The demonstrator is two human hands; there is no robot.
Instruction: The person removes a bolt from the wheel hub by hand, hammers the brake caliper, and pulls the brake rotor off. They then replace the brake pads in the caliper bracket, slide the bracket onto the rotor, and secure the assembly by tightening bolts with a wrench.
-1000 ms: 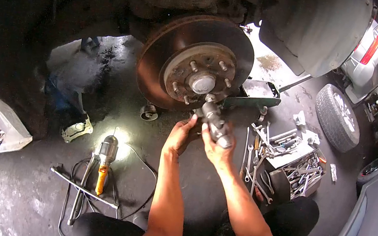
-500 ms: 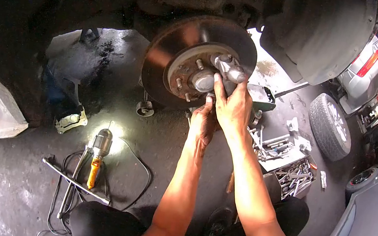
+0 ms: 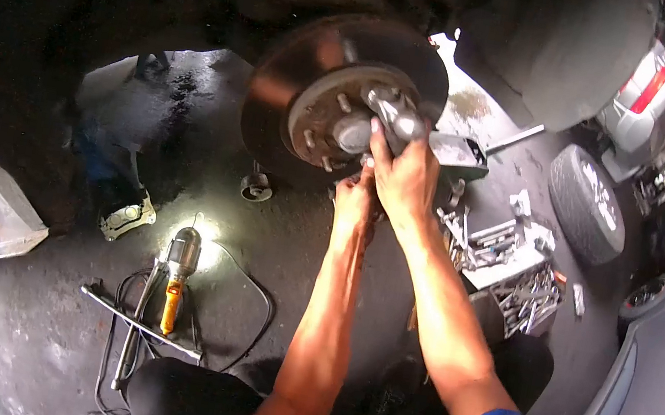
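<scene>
A brake disc (image 3: 275, 101) with a rusty hub and bare wheel studs is in front of me, under the dark wheel arch. My right hand (image 3: 408, 176) is closed around a shiny silver tool that looks like an impact wrench (image 3: 403, 124). Its nose is at the upper right of the hub, and my index finger points up along its side. Just below the hub, my left hand (image 3: 353, 202) is closed with the thumb up. What its fingers hold, if anything, is hidden.
A lit work lamp (image 3: 179, 270) lies on the floor beside a long metal bar (image 3: 137, 323) and a looped cable. At right are a box of wrenches (image 3: 523, 305), a removed wheel (image 3: 586, 204) and a grey car panel (image 3: 637, 382). A green jack (image 3: 464, 155) stands behind the disc.
The view has shifted slightly, so the disc sits a little higher and further left. Both hands and the silver tool stay at the hub.
</scene>
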